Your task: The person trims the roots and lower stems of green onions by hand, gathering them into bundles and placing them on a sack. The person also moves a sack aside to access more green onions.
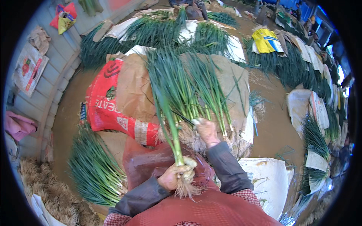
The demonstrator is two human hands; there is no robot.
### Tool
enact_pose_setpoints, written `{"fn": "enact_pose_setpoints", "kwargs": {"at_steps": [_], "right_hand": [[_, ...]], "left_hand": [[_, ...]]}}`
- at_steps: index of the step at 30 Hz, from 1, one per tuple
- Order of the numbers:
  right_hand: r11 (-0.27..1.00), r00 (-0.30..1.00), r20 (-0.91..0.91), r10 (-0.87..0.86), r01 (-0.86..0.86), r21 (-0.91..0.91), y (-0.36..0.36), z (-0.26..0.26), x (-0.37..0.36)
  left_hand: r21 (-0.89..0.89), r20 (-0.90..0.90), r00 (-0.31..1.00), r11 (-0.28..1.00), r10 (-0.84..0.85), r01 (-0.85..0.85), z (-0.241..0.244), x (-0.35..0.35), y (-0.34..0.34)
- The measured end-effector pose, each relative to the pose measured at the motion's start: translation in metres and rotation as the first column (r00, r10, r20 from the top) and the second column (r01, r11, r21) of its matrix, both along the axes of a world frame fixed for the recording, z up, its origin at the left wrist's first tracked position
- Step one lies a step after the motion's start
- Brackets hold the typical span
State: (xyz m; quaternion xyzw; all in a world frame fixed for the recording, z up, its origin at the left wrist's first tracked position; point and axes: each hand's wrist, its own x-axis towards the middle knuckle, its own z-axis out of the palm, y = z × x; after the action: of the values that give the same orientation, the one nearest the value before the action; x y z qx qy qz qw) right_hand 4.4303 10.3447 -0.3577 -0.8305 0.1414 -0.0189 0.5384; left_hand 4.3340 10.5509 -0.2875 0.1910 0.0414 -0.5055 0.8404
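My left hand grips a small bunch of green onions low on the stems, just above the pale stringy roots. The leaves point away from me over the sacks. In my right hand is a thin dark-bladed knife, its grip mostly hidden by the fingers. The blade points left, over the root ends of a loose heap of green onions. That heap lies on a brown sack and a red printed sack before me. A reddish plastic apron covers my lap.
More green onions lie at my left, near a mound of dry root trimmings. A white sack is at my right. Across the wet floor, a seated person is behind further onion bundles. A metal wall bounds the left.
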Motion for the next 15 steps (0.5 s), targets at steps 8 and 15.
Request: {"fn": "enact_pose_setpoints", "kwargs": {"at_steps": [8, 15], "right_hand": [[0.673, 0.383, -0.684, 0.621, -0.708, 0.216, -0.14, -0.059, -0.246], [0.637, 0.951, 0.291, 0.107, 0.159, -0.754, -0.103, -0.014, -0.042]], "left_hand": [[0.07, 0.014, 1.0, 0.997, 0.012, -0.013, -0.015, 0.001, 0.011], [0.258, 0.051, 0.995, 0.964, -0.085, 0.069, -0.025, 0.009, -0.036]]}}
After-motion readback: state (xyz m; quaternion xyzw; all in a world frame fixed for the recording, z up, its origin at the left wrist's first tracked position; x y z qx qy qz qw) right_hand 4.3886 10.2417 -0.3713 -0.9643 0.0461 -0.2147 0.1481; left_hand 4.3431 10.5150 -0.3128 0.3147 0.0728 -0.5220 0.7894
